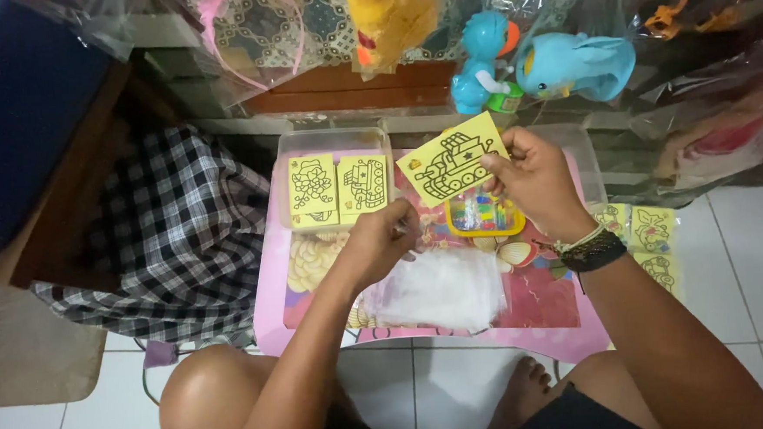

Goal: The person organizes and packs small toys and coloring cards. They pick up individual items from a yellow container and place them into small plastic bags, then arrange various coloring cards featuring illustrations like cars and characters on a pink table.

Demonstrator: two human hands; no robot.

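Note:
My right hand (536, 180) holds up a yellow card (451, 159) with a black line drawing of a tank, pinched at its right edge above a small pink table (272, 281). My left hand (378, 241) rests on the table, fingers closed on something small that I cannot make out, touching a stack of clear plastic sleeves (438, 290). Just beyond it a clear plastic tray (332, 140) holds two more yellow drawing cards (338, 189). A yellow-rimmed case of coloured items (484, 216) lies under the raised card.
Blue plastic toys (548, 62) and bagged goods stand behind the table. A black and white checked cloth (174, 234) lies to the left. More yellow cards (653, 244) rest at the right on the white tiled floor (750, 265). My bare knees flank the table's front.

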